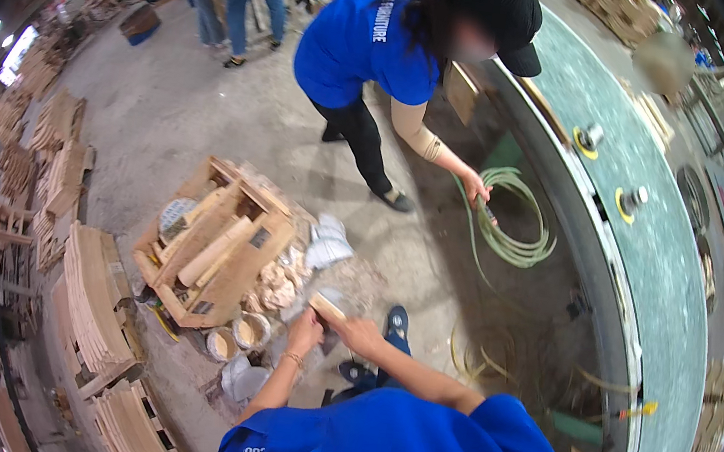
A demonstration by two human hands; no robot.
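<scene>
Both my hands are closed on a small pale, wood-coloured block (328, 308), held low in front of me, with a grey-white piece just beyond it. My left hand (304, 336) is at its near left end. From the right, my right hand (358, 335) grips it, fingers wrapped round its side. I cannot make out exactly what kind of piece it is. Left of my hands, on the floor, are a round tub (251, 330) and a second tub (221, 344) with pale contents. Crumpled tan scraps (278, 286) lie just beyond them.
A wooden crate (264, 241) holding wood pieces stands beyond the tubs. White bags (330, 243) lie beside it. Ahead, a co-worker (372, 44) holds a coiled green hose (511, 237). A long green-topped table (646, 291) curves along my right. Wood stacks (95, 305) line the left.
</scene>
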